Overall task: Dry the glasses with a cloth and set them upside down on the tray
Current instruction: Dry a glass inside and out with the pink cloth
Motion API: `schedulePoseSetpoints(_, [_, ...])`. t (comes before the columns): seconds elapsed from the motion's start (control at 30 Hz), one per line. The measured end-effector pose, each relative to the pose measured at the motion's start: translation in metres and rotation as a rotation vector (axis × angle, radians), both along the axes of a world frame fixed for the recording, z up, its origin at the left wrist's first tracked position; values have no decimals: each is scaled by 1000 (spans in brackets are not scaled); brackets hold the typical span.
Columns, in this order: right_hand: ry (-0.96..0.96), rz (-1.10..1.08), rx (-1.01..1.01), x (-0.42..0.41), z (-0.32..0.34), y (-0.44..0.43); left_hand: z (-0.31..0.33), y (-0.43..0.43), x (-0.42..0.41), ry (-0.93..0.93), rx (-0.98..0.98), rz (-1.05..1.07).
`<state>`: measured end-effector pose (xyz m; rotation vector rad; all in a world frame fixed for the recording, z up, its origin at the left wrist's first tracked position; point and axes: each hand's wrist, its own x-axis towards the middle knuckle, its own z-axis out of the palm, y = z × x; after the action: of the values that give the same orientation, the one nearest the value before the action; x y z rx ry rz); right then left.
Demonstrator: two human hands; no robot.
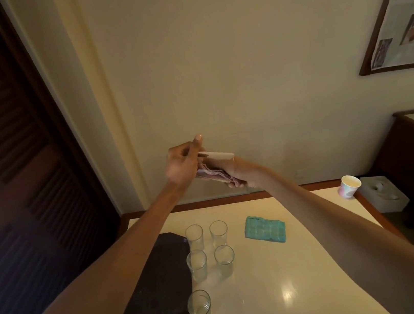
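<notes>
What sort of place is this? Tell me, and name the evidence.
Probably a hotel room: dark louvred wooden door, framed newspaper page on the cream wall, glossy cream table with five clear glass tumblers.

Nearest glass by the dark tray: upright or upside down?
Upright. The glass shows its open rim on top and its thick base below, standing at the right edge of the tray.

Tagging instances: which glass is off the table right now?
The glass held up between the left hand and right hand, with the pink cloth against it. The other five glasses stand upright on the table.
</notes>
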<state>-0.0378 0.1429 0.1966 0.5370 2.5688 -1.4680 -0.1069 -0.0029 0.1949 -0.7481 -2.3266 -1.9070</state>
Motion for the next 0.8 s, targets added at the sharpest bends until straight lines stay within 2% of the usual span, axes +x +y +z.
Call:
schedulePoseSetpoints(0.03, [-12, 8, -53, 0, 0, 0, 0, 0, 2, 19, 5, -14])
schedulePoseSetpoints(0.1, [33, -40, 15, -2, 1, 3, 2, -2, 5, -26, 35, -81])
schedulePoseSetpoints(0.13, [78, -72, 151, -4, 3, 6, 4, -4, 5, -114, 61, -133])
schedulePoseSetpoints(0.23, [234, -36, 826, 1, 15, 8, 12, -12, 3, -493, 67, -356])
schedulePoseSetpoints(0.3, [324, 57, 1058, 13, 33, -1, 13, -12, 5, -608, 2, -372])
schedulePoseSetpoints(0.37, [330, 88, 1172, 20, 43, -7, 13, -8, 7, -583, -50, -270])
schedulePoseSetpoints(0.43, [317, 54, 1096, 21, 39, -7, 13, -3, 8, -482, -75, -177])
schedulePoseSetpoints(0.5, [327, -24, 907, 15, 30, -3, 12, -2, 8, -380, -60, -133])
schedulePoseSetpoints(0.67, [18, -73, 82, 3, 8, -4, 14, -4, 9, -147, 69, -93])
schedulePoseSetpoints(0.73, [49, -75, 94, 0, 9, -3, 11, -5, 10, -147, 105, -95])
schedulePoseSetpoints(0.8, [123, -54, 477, 2, 17, -1, 9, -8, 7, -188, 135, -81])
